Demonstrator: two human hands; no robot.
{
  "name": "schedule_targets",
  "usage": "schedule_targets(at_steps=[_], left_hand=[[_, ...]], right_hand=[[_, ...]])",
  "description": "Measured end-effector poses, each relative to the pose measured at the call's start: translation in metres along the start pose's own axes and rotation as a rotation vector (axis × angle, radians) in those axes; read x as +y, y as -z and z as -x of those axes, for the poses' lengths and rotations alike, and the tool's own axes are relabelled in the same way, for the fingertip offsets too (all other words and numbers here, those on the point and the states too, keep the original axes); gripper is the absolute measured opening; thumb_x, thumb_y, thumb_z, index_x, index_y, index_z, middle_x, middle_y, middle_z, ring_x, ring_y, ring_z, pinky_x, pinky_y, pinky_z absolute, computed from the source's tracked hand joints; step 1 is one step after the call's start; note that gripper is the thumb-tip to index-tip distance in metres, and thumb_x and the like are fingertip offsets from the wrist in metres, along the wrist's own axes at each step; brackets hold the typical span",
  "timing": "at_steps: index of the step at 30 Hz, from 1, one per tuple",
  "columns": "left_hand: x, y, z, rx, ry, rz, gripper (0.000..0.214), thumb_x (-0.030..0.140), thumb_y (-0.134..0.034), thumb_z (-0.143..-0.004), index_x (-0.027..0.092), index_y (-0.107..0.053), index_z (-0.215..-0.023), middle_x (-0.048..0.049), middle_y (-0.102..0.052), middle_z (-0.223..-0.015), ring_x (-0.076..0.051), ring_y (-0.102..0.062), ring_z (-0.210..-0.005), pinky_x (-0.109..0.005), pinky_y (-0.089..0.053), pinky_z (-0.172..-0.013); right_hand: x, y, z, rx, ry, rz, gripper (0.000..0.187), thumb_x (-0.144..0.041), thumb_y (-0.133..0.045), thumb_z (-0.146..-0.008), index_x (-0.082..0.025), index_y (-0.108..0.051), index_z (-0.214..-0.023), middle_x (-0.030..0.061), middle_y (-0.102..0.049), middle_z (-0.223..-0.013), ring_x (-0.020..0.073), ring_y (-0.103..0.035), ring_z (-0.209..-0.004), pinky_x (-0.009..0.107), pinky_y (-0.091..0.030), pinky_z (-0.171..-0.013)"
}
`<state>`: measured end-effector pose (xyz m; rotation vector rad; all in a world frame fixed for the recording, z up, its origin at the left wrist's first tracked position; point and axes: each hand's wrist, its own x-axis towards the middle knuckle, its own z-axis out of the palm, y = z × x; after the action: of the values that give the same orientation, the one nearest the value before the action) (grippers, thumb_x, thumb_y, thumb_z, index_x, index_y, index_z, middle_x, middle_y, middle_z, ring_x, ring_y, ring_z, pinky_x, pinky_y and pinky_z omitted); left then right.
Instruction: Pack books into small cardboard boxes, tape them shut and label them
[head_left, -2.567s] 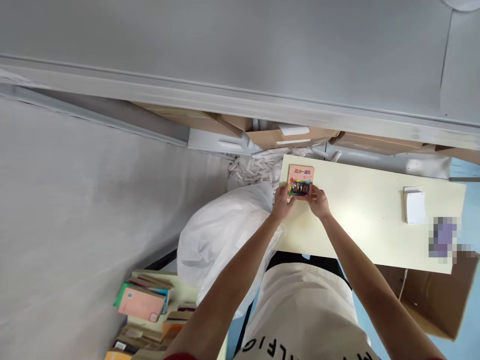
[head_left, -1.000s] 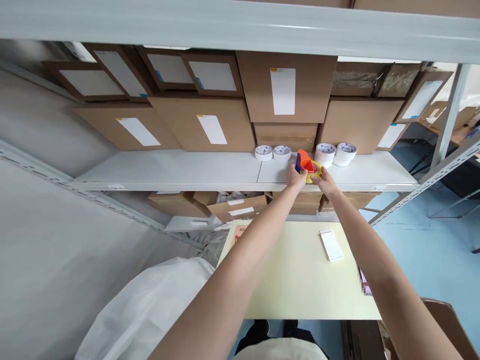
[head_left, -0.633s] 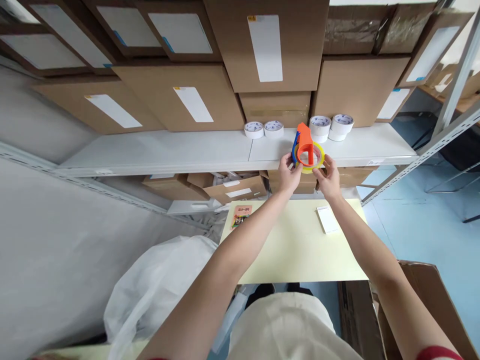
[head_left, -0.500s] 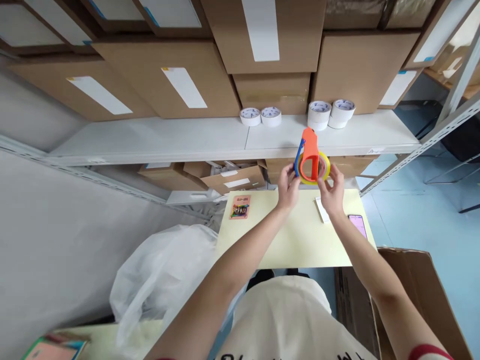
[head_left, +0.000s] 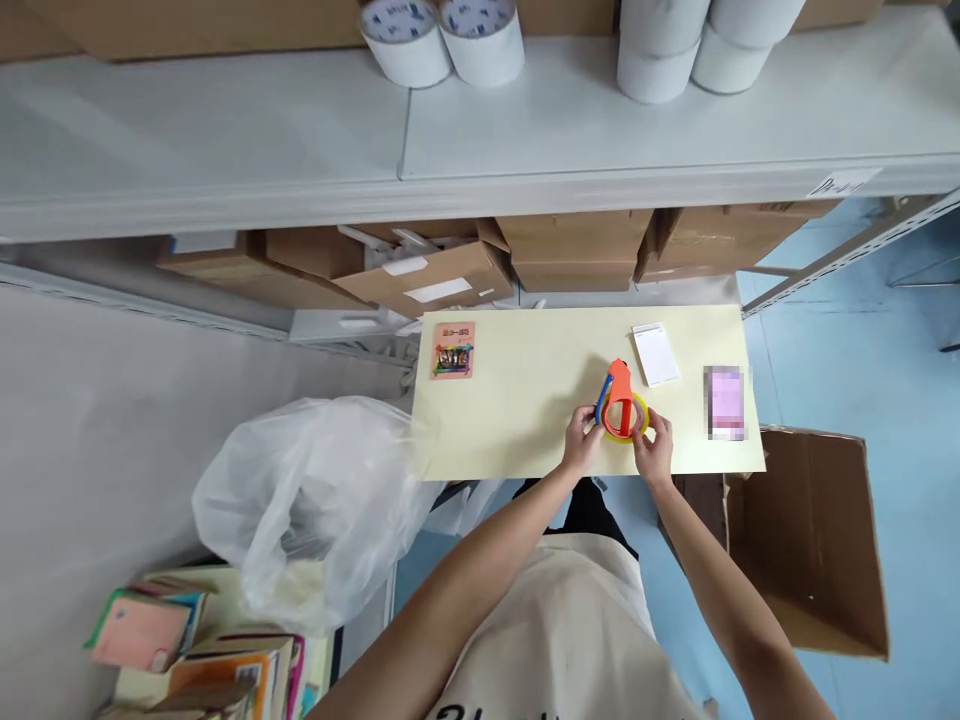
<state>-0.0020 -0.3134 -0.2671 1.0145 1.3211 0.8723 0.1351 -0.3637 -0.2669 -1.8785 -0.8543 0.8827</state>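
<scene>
Both the left hand [head_left: 582, 441] and the right hand [head_left: 655, 447], fingers nearly closed, pinch an orange tape dispenser [head_left: 621, 380] over the near part of the table [head_left: 510, 410], so handling it seems the present step, and any next move calls for a steady grip.

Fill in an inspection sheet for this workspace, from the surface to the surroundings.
Surface: pale table; booklet at its left end, white notepad and blurred pink item to the right.
Things in hand: orange dispenser with yellow tape, held over the table.
Clutter: books piled at lower left, white bag beside the table.
Hands: left hand on the dispenser's blue side, right hand on the tape.
Cables: nothing seen.
Surroundings: shelf with white rolls, cartons below it, open box at right.
</scene>
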Motion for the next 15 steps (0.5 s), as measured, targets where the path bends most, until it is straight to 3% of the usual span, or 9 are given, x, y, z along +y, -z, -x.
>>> schedule_targets(at_steps=[8,15], left_hand=[[-0.019,-0.014,-0.018,-0.096,0.093,0.044,0.030,0.016,-0.061,-0.073,0.019,-0.053,-0.102,-0.0083,-0.067,-0.110,-0.022,-0.064,-0.107,-0.038,-0.049,-0.092],[-0.029,0.010,-0.020,-0.335,0.277,0.002,0.053,0.014,-0.065,-0.070,0.016,-0.050,-0.121,-0.0161,-0.056,-0.135,-0.027,-0.052,-0.128,-0.039,-0.045,-0.100]], right_hand=[[0.027,-0.001,-0.017,0.036,-0.024,0.062,0.056,-0.039,-0.054,-0.080,-0.020,-0.049,-0.133,0.0143,-0.046,-0.121,0.0279,-0.053,-0.117,0.044,-0.059,-0.084],[0.035,0.003,-0.016,0.043,-0.007,0.146,0.061,-0.048,-0.052,-0.085,-0.020,-0.047,-0.138,0.0146,-0.050,-0.122,0.0281,-0.052,-0.119,0.045,-0.054,-0.090]])
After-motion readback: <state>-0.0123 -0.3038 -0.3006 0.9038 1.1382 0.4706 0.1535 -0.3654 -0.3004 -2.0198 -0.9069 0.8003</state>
